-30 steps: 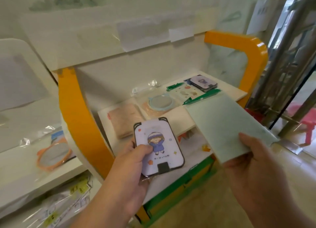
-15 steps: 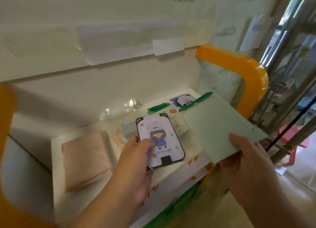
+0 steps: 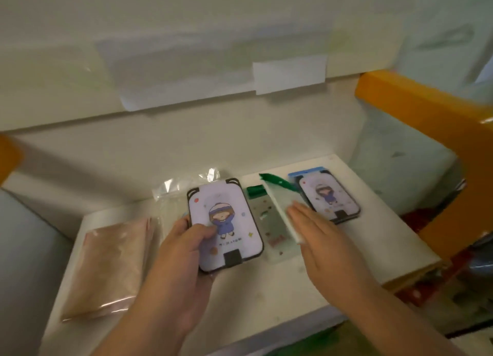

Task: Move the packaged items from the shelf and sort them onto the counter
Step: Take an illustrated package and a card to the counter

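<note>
My left hand (image 3: pixel 173 262) grips a purple cartoon-girl card pack (image 3: pixel 226 222) by its lower left corner, just above the white surface (image 3: pixel 266 289). A pale green packet (image 3: pixel 280 209) with a green top strip is held by my right hand (image 3: pixel 328 243), tilted on its edge. It hangs over a similar patterned packet (image 3: pixel 266 227) lying flat. My right thumb is hidden. A second cartoon-girl card pack (image 3: pixel 328 198) lies at the back right, partly behind the tilted packet.
A pink packet (image 3: pixel 106 270) lies flat at the left of the surface. A clear plastic bag (image 3: pixel 184 185) sits at the back behind the held card pack. An orange frame (image 3: pixel 440 120) curves round the right side. A white ledge overhangs the back.
The view has moved in close over the white surface. My right hand has lowered the green packet and tipped it on edge over the lying packet. My left hand has brought the card pack down.
</note>
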A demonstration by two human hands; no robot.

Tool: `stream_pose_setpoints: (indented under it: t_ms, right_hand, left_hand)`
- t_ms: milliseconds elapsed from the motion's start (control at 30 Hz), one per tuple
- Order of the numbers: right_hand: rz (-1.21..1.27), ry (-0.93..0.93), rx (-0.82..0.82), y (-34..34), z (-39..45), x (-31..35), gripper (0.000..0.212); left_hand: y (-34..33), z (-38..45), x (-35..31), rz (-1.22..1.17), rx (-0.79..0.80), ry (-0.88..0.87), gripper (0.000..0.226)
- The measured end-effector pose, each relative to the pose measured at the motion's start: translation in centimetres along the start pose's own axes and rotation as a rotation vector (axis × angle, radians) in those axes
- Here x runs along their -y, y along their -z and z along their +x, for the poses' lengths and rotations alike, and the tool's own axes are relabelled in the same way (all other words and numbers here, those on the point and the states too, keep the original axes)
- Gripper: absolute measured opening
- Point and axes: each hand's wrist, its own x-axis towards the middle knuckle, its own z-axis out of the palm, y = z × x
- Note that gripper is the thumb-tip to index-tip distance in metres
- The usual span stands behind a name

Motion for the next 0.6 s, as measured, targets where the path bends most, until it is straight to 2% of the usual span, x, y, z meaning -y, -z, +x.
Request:
stream_pose_setpoints:
  t_ms: [100,233,400,600]
  right_hand:
    - [-0.082,0.187,0.159,-1.0,1.3,-1.0,0.071]
    - [-0.104,0.3,0.259,-1.0,2.2,-2.7,0.062]
    - [-0.117,0.354,0.313,-0.8,2.7,-3.5,0.069]
    - [-0.06,0.364,0.332,-0.9,3.4,-3.4,0.067]
  left_hand:
    - [-1.4,0.3,0.8,-0.016,-0.075,-0.044,0.028]
    - [-2.8,0.2,1.9,-0.071,-0.135,-0.069,0.036]
    - [-4.3,-0.3,3.1,-0.081,-0.206,-0.125,0.038]
    - [-5.4,-0.7,3.8,-0.052,-0.235,-0.154,0.041]
